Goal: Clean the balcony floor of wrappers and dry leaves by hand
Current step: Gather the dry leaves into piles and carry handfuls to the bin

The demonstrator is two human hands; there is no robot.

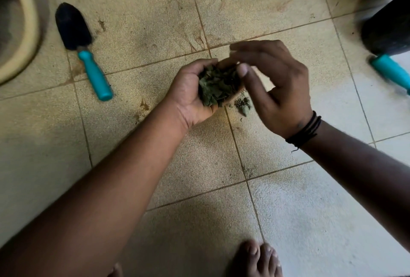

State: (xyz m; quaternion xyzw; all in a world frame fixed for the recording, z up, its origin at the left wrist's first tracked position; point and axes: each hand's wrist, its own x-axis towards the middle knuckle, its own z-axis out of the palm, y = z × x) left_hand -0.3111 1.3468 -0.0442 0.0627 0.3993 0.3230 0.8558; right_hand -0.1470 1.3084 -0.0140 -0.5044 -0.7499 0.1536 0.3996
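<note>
Here, crumpled dry leaves [216,87] — dull green — fill the cupped left hand [190,97].

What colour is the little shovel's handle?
Turquoise, on the trowel handle, clearest in the head view.

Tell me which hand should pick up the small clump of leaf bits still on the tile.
Right hand: it is free, fingers loose, directly above the small clump of dry leaf bits. The left hand is cupped around a pile of dry green leaves.

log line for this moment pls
left hand: cupping dry leaves | right hand: open above them | leaf bits on floor | trowel idle
</note>
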